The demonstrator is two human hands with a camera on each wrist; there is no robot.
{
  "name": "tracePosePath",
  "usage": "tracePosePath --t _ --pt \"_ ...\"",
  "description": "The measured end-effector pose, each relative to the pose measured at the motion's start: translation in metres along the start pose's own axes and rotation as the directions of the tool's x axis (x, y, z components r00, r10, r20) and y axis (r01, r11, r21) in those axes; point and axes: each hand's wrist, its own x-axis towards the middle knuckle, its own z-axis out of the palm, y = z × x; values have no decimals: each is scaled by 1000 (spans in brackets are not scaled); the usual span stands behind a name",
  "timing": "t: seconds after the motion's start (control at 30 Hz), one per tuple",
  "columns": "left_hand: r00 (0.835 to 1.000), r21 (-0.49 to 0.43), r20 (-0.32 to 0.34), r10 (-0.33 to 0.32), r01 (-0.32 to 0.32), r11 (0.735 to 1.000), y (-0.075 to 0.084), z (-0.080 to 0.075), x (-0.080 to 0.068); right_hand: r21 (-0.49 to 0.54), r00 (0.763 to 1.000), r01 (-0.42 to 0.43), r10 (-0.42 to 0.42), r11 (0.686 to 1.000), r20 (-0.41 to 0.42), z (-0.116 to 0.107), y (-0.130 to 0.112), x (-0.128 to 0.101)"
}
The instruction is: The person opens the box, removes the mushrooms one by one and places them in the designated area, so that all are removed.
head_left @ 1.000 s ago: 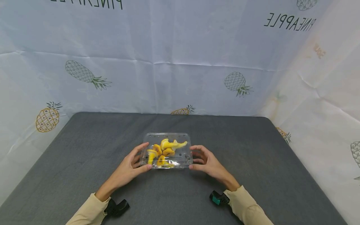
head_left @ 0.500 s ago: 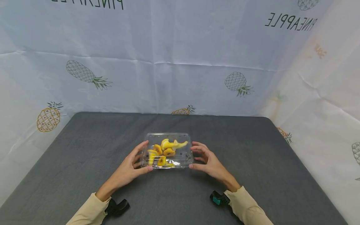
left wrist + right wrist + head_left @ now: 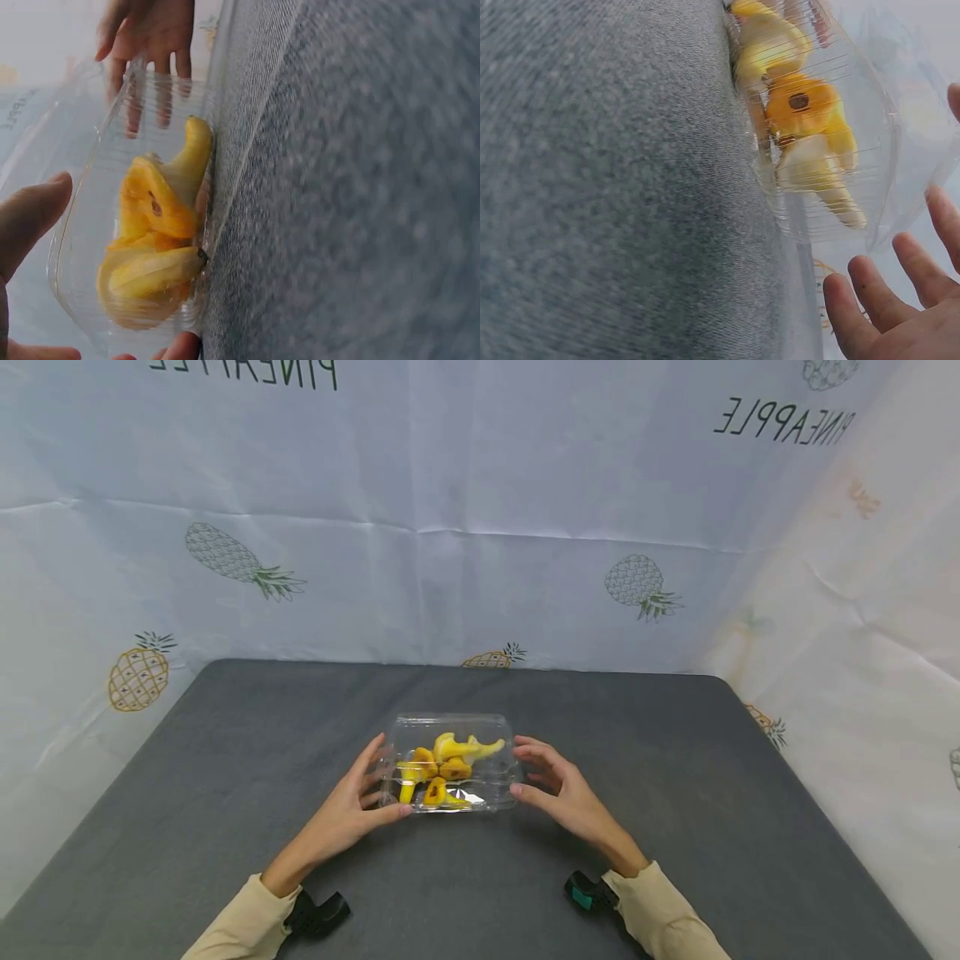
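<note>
A clear plastic clamshell box lies on the grey table between my two hands. Several yellow-orange, trumpet-shaped pieces, like mushrooms, show through its walls; one has a dark hollow. My left hand is spread at the box's left end, thumb at the front corner and fingers along the side. In the left wrist view its thumb stands out beside the box's rim. At the opposite end is my right hand, thumb and fingers spread. The right wrist view shows those fingers extended, short of the plastic.
A grey cloth covers the table. Behind it hangs a pale curtain printed with pineapples and lettering. Each wrist carries a black device, the left one and the right one, below beige sleeves.
My right thumb has risen from the box's front corner, and my left fingertips have drawn slightly outward from its side. The whole head view has shifted a little.
</note>
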Motion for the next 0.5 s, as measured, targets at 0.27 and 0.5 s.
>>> tracePosePath --t 0.27,0.5 --pt "999 -40 31 -16 17 999 -2 5 2 -32 998 20 -22 999 -62 -1 -6 5" --pt "999 -25 36 19 -18 1000 -4 9 1 -59 992 34 -41 998 -122 -2 -14 14"
